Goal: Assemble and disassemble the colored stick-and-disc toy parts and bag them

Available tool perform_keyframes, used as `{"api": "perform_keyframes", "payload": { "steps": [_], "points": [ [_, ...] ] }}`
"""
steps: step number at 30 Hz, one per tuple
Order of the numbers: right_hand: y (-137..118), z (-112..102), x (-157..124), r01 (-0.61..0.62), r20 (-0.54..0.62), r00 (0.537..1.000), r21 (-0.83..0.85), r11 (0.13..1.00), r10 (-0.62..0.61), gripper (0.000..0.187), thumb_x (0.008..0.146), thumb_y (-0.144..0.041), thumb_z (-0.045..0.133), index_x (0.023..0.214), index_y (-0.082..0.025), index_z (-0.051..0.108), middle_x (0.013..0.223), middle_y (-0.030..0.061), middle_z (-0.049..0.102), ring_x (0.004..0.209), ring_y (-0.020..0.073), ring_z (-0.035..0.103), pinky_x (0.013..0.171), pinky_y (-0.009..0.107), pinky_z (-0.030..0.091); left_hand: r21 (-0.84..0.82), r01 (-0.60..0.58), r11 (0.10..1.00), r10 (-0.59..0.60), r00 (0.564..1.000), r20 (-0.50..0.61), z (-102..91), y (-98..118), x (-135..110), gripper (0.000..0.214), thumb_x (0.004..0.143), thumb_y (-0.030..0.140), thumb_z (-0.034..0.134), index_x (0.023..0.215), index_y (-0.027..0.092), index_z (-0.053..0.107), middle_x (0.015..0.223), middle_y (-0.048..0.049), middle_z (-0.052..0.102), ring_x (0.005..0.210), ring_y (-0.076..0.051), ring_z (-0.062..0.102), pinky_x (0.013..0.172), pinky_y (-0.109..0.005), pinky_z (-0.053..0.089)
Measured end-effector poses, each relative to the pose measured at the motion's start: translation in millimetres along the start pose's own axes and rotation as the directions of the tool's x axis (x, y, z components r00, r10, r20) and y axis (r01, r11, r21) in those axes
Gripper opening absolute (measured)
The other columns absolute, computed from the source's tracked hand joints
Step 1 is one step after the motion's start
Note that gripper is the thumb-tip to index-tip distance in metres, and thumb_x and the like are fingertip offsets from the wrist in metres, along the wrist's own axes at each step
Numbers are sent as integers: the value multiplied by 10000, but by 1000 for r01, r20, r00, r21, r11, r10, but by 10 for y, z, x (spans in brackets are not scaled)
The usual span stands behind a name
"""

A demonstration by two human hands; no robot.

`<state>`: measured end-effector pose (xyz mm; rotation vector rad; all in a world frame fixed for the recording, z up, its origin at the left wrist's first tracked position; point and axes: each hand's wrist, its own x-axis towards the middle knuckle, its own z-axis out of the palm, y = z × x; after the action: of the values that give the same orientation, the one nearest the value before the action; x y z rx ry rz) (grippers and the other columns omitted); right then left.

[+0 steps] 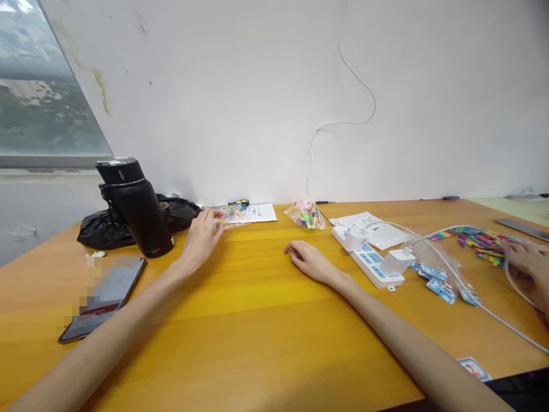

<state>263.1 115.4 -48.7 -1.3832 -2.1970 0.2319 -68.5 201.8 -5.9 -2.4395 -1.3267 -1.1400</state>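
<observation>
"Head view: where is the person's left hand (201, 237)?"

"Far out on the wooden table (249, 349), its fingers over the near edge of a clear packet (235, 215) of small coloured pieces. The forearm stretches full length, presumably because the packet lies towards the wall, by the white paper (263, 212)."

"Does it grip the packet?"

"One cannot tell. The fingers are bent and drawn fairly narrow, but the back of the hand hides whether they pinch the plastic or only touch it."

"And the right hand (311, 262)?"

"It rests on the wood with its fingers loosely curled, nothing visible in them; the palm is hidden, so how far they close cannot be told. That looks like a resting pose, perhaps steadying the arm. A small bag (311, 218) of coloured bits sits beyond it, apart from the fingers."

"Why does the power strip (375, 263) lie beside that arm?"

"Probably so its cables reach the plugged-in adapters."

"Whose hand (526, 258) is at the far right?"

"Another person's, at a pile of bright pieces (482, 243). The black bottle (137, 212) stands across the table, left of both working hands, likely to keep it aside."
</observation>
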Motion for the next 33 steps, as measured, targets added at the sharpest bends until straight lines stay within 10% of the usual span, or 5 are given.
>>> {"api": "perform_keyframes", "payload": {
  "steps": [8,15,23,33],
  "points": [
    [-227,-1,-19,102,-18,995,-17,995,-102,191,991,-135,470,1083,-213,618,1052,65,657,955,201,631,881,336,495,-180,-99,979,131,975,178,-28,589,-158,78,978,192,506,998,225,573,1018,-34,691,867,-201,662,754,-314,469],
    [-577,-72,-45,306,-138,943,6,952,-303,243,990,-88,455,1122,-229,603,1118,76,645,1070,221,596,954,358,478,-382,-109,918,244,914,324,83,979,-372,310,962,213,559,1268,257,525,1057,-38,704,960,-216,670,862,-346,505],
    [-393,-107,-43,246,-127,960,-47,968,-250,234,932,-36,485,918,-206,644,913,44,678,892,203,615,823,327,474,-408,-38,912,253,835,488,237,428,-344,911,765,579,777,1518,271,367,1556,-122,424,1409,-353,401,1171,-523,337],
    [-304,-71,-36,160,-89,984,20,987,-157,293,944,-88,488,1029,-229,731,1029,73,716,1008,227,661,931,379,516,-498,140,856,126,877,464,340,198,-361,774,748,560,796,1402,249,526,1393,-120,570,1314,-342,503,1105,-480,409]
  ]
}}
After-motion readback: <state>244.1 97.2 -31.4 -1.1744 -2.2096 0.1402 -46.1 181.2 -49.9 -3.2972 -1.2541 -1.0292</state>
